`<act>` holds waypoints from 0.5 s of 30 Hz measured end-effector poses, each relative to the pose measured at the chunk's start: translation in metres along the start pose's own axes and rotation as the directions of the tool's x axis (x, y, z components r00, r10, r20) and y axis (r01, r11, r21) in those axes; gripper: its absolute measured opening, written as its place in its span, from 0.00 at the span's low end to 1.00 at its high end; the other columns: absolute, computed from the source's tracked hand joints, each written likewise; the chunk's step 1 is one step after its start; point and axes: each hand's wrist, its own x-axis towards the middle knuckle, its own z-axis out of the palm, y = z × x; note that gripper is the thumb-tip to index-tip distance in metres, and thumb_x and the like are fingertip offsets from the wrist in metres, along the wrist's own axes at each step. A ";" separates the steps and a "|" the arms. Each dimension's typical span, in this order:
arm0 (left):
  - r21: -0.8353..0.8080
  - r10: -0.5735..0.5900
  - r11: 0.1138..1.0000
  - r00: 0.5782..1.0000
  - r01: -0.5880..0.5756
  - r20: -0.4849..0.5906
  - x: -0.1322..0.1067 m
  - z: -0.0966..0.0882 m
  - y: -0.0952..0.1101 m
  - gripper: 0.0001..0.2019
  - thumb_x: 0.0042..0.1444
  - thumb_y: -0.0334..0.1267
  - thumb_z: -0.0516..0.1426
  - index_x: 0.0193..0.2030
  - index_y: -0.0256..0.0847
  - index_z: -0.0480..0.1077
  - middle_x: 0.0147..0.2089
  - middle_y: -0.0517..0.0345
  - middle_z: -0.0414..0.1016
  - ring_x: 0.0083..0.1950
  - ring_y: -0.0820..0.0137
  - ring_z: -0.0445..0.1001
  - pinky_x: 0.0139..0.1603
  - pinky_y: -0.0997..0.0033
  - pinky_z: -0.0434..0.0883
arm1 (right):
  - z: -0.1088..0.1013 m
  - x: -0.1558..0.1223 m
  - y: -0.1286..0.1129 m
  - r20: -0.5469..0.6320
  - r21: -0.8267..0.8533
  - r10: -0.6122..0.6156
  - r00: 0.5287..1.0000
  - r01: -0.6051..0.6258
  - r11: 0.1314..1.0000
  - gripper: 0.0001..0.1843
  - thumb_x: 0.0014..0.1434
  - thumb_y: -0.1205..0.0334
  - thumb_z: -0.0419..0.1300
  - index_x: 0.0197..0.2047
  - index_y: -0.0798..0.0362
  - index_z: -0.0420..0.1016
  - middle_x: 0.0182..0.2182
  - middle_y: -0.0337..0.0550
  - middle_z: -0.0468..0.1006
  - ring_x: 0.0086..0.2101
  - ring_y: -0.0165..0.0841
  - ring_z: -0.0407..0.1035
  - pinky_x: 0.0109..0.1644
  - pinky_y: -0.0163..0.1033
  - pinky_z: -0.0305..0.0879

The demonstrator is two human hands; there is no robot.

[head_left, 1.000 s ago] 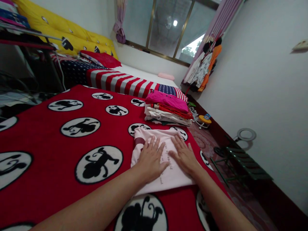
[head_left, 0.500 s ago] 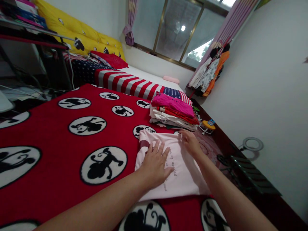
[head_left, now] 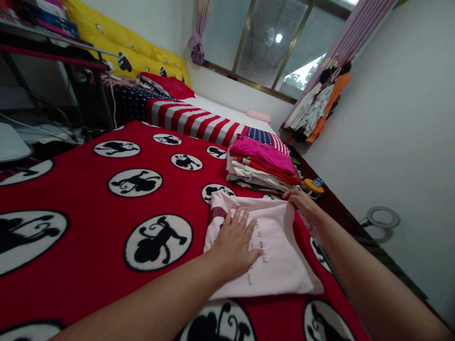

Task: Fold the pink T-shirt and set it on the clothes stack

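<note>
On the red monkey-print blanket (head_left: 71, 199), a folded clothes stack (head_left: 261, 166) sits just beyond a pale pink T-shirt (head_left: 284, 255). The left hand (head_left: 232, 248) presses the shirt, fingers spread; the right hand (head_left: 302, 203) pinches its far edge, fingers together.

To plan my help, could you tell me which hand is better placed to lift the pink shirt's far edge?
Right, probably: the right hand holds that edge of the shirt; the left hand lies flat mid-shirt.
</note>
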 end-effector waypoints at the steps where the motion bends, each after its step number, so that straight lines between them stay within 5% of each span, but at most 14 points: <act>1: 0.000 0.000 1.000 1.000 0.000 -0.001 0.000 -0.001 0.000 0.37 0.60 0.61 0.46 0.69 0.39 0.54 0.72 0.41 0.48 0.73 0.50 0.40 0.70 0.46 0.39 | 0.003 0.000 0.000 -0.057 -0.022 0.025 0.998 -0.026 0.999 0.15 0.43 0.68 0.49 0.30 0.57 0.76 0.21 0.42 0.74 0.24 0.34 0.68 0.28 0.35 0.61; 7: 0.003 -0.005 1.000 1.000 0.005 0.010 0.000 -0.004 0.001 0.37 0.60 0.60 0.45 0.69 0.38 0.54 0.71 0.40 0.50 0.73 0.49 0.41 0.70 0.45 0.40 | 0.035 -0.020 -0.033 -0.379 -0.116 -0.047 0.924 0.003 0.993 0.15 0.53 0.66 0.52 0.43 0.56 0.73 0.42 0.55 0.77 0.44 0.43 0.69 0.50 0.46 0.62; 9: 0.005 0.002 1.000 1.000 -0.002 -0.005 -0.001 -0.002 0.001 0.36 0.60 0.60 0.45 0.69 0.38 0.54 0.71 0.40 0.50 0.73 0.49 0.40 0.70 0.45 0.40 | 0.049 -0.031 -0.051 -0.343 -0.117 -0.235 0.909 0.207 0.971 0.14 0.57 0.63 0.53 0.45 0.54 0.73 0.45 0.51 0.76 0.47 0.39 0.68 0.53 0.43 0.60; 12: 0.005 0.024 1.000 0.998 -0.024 -0.059 -0.001 0.000 0.000 0.35 0.60 0.59 0.47 0.67 0.37 0.57 0.71 0.40 0.50 0.73 0.50 0.41 0.70 0.45 0.41 | 0.068 -0.042 -0.074 -0.138 -0.097 -0.533 0.835 0.524 0.846 0.11 0.59 0.62 0.54 0.42 0.52 0.75 0.42 0.48 0.77 0.44 0.38 0.69 0.51 0.41 0.62; 15: -0.019 0.064 0.998 0.990 -0.067 -0.123 -0.002 -0.005 0.003 0.29 0.61 0.52 0.50 0.64 0.37 0.61 0.69 0.41 0.54 0.71 0.53 0.48 0.69 0.47 0.45 | 0.079 -0.038 -0.088 -0.104 -0.090 -0.524 0.845 0.517 0.851 0.09 0.57 0.62 0.58 0.40 0.53 0.76 0.40 0.48 0.77 0.43 0.39 0.69 0.50 0.44 0.63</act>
